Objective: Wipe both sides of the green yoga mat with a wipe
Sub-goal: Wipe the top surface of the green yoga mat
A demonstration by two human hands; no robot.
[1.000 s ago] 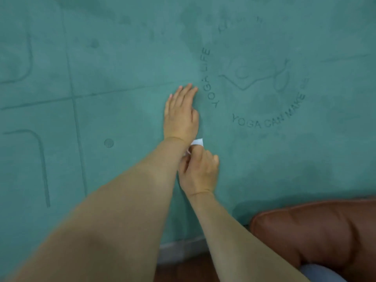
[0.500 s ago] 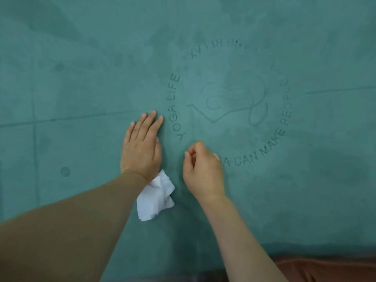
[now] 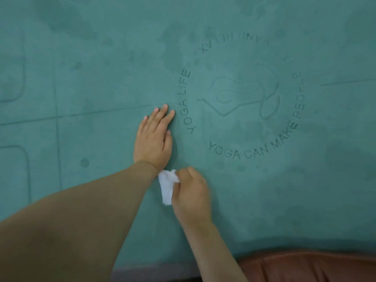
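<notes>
The green yoga mat (image 3: 97,82) fills nearly the whole view, with a round "YOGA LIFE / YOGA CAN MAKE PEOPLE" logo at centre right and damp darker patches. My left hand (image 3: 153,139) lies flat on the mat, fingers straight, just left of the logo. A crumpled white wipe (image 3: 167,186) sits right below my left wrist. My right hand (image 3: 192,195) has curled fingers gripping the wipe's right edge against the mat.
A brown leather cushion (image 3: 309,267) shows at the bottom right, past the mat's near edge. A strip of pale floor or skirting (image 3: 154,272) lies under the mat edge at bottom centre. Printed guide lines and dots mark the mat's left half.
Half a second ago the wipe lay loose beside my left wrist and my right hand was curled empty above it. My right hand has since come down and taken hold of the wipe.
</notes>
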